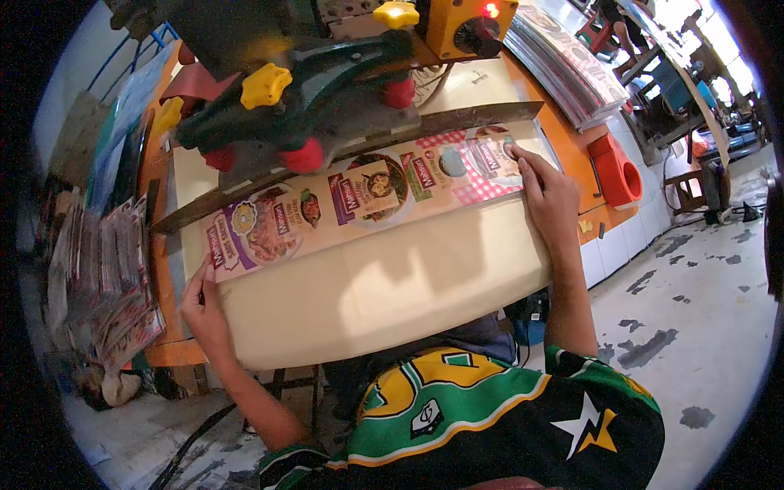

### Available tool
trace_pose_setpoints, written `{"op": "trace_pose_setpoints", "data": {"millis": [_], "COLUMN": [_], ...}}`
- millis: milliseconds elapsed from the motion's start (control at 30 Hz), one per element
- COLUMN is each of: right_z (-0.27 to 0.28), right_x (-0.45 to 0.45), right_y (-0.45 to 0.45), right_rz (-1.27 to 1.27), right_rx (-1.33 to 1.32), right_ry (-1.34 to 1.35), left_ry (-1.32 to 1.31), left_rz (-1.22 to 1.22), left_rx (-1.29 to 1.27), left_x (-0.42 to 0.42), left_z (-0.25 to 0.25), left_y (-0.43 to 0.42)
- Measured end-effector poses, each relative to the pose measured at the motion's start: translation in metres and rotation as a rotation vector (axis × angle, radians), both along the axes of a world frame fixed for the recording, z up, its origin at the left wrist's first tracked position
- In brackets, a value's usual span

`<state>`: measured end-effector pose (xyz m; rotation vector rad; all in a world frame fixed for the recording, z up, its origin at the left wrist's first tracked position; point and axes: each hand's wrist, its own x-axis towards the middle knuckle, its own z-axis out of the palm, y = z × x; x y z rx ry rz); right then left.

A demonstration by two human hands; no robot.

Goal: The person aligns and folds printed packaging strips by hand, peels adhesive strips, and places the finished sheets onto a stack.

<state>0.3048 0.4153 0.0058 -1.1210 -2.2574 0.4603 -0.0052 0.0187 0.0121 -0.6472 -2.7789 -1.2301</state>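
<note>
A long printed packaging sheet (327, 204) with food pictures lies across the cream-coloured work surface (384, 286), along the metal bar of a machine. At its lower left corner, my left hand (204, 310) pinches the edge between thumb and fingers. My right hand (549, 192) grips the opposite end, thumb on top and the other fingers mostly hidden beneath. Just beyond the sheet runs the long metal bar (343, 162), below a dark green machine arm (327, 94) with yellow knobs (266, 86) and red knobs.
Stacked printed sheets (102, 269) hang at the left, and another stack (567, 65) lies at the upper right. A red holder (616, 171) sits on the orange table's right edge. The yellow control box (457, 28) has a lit red lamp. Part of a person shows far right.
</note>
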Motion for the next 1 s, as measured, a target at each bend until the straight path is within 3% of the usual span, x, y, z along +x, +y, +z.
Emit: {"op": "trace_pose_setpoints", "data": {"millis": [1000], "right_z": [0.0015], "right_x": [0.0017], "right_y": [0.0008], "right_rz": [0.034], "right_rx": [0.017], "right_ry": [0.002], "left_ry": [-0.002], "left_rz": [-0.005], "left_rx": [0.027], "left_x": [-0.0025], "left_z": [-0.0034], "left_y": [-0.0011]}}
